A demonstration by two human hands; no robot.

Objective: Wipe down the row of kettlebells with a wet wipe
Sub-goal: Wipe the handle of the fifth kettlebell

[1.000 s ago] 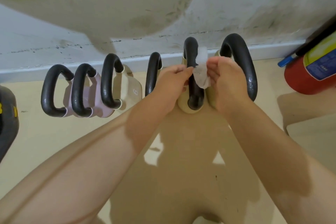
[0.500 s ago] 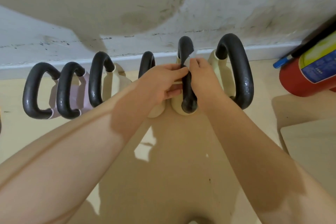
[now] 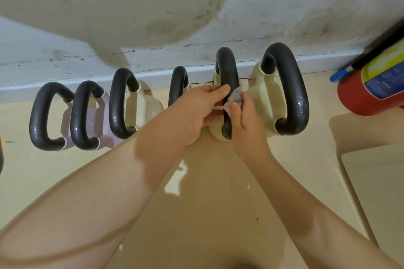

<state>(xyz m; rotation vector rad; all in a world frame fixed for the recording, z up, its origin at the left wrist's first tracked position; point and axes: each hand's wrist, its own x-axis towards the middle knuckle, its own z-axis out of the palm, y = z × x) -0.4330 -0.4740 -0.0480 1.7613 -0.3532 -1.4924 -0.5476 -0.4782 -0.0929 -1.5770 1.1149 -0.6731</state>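
Note:
Several kettlebells with black handles stand in a row along the wall: two pink ones [image 3: 65, 120] on the left, cream ones to their right. My right hand [image 3: 246, 122] pinches a white wet wipe [image 3: 235, 96] wrapped against the handle of the second cream kettlebell from the right [image 3: 226, 67]. From the left, my left hand [image 3: 196, 109] holds the same handle, its fingertips touching beside the wipe. That hand hides most of the neighbouring cream kettlebell [image 3: 178, 83]. At the right end of the row stands the largest cream kettlebell [image 3: 290, 94].
A red fire extinguisher [image 3: 369, 91] with a yellow and blue label lies on the floor to the right. The white wall and baseboard [image 3: 65, 85] run right behind the row. A dark object [image 3: 1, 155] shows at the left edge. The floor is beige tile [image 3: 218, 203].
One second ago both hands held the wipe loose in front of the handle. It is now wrapped on the handle, and my right hand has slid it down from near the top.

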